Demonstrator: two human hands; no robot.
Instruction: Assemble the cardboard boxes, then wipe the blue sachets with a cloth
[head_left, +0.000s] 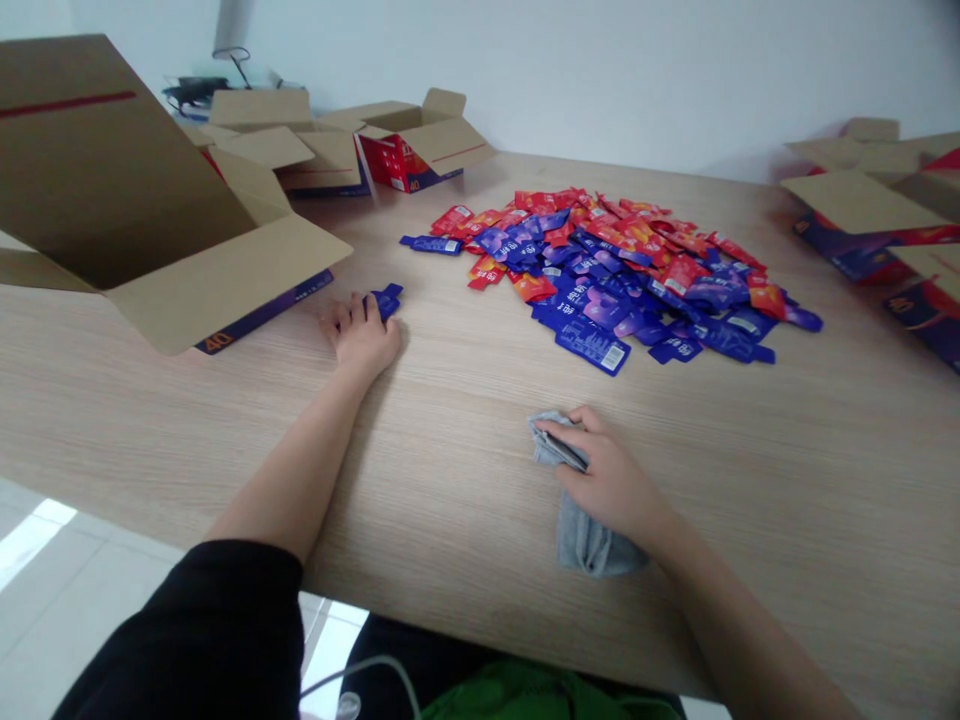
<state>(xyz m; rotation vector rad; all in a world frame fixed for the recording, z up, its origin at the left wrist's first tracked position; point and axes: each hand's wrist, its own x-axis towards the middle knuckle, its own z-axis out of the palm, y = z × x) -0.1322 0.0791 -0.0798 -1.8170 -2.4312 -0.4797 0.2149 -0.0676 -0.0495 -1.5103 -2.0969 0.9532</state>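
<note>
Black sleeve (202, 620) fills the lower left; the left hand (365, 338) partly covers a blue packet (390, 301) left of center, grip unclear, while fingers of the right hand (611, 482) clasp gray cloth (596, 545) at lower center.

"40" on near-left box (225, 270), rear box (420, 145) and right-hand box (928, 312).

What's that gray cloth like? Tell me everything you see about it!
The gray cloth looks like soft, slightly mottled fabric. It is crumpled: a bunched upper part is gripped between the thumb and fingers of the right hand, and a creased, folded lower part shows below. It appears to rest on the wood-look table.
</note>
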